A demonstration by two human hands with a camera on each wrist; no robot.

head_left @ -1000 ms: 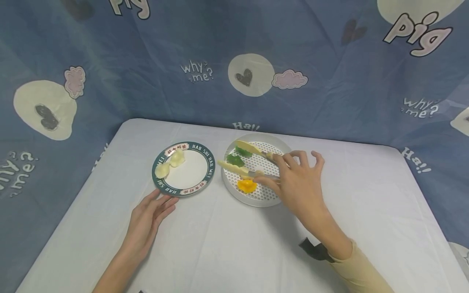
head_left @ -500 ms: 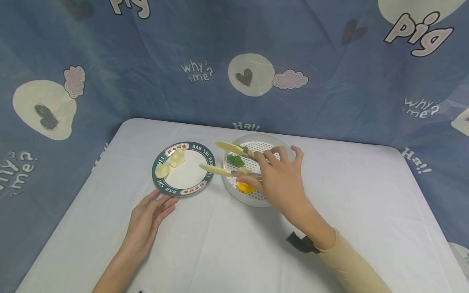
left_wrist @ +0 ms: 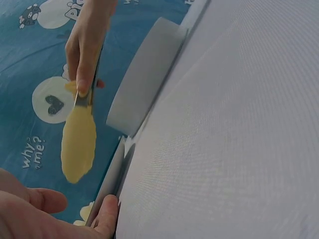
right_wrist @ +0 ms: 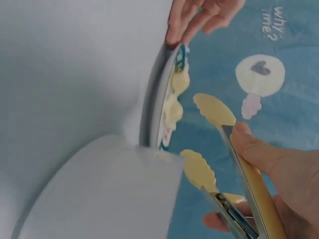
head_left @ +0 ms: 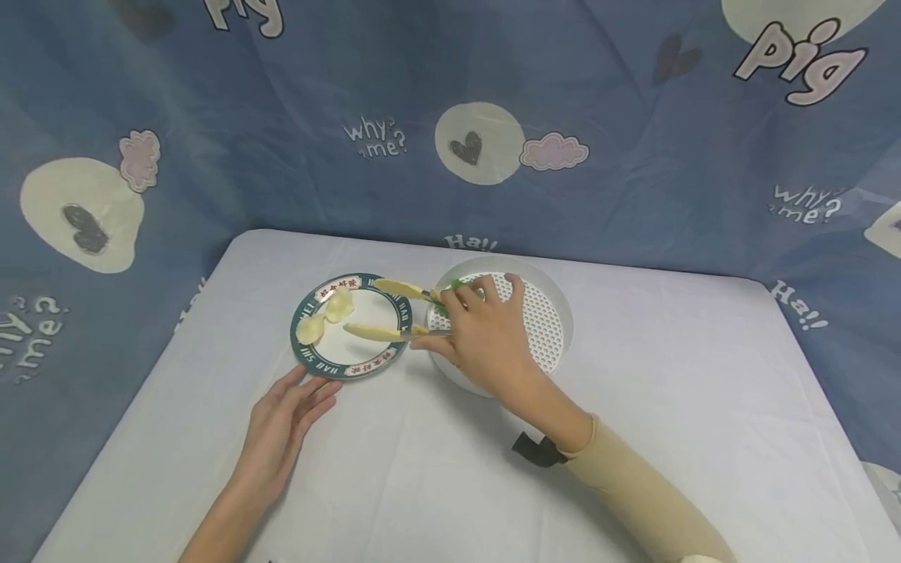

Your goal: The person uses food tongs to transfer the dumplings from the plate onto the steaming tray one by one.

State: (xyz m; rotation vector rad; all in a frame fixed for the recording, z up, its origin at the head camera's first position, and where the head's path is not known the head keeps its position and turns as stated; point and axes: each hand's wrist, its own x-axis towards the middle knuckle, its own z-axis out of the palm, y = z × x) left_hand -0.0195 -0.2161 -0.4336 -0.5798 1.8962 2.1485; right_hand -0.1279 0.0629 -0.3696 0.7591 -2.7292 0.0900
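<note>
two hands show in the head view: the left hand (head_left: 288, 410), its fingers loose and nearly straight, touches the near edge of the plate (head_left: 369, 364) where two pale yellow pieces (head_left: 339, 305) lie, while the right hand (head_left: 486, 336) grasps the tongs (head_left: 373, 333), whose yellow ends are spread above this plate, beside the round tray (head_left: 542, 320) with holes. in the left wrist view, left fingertips are at the plate's edge. in the right wrist view, the right thumb presses one arm of the tongs.
</note>
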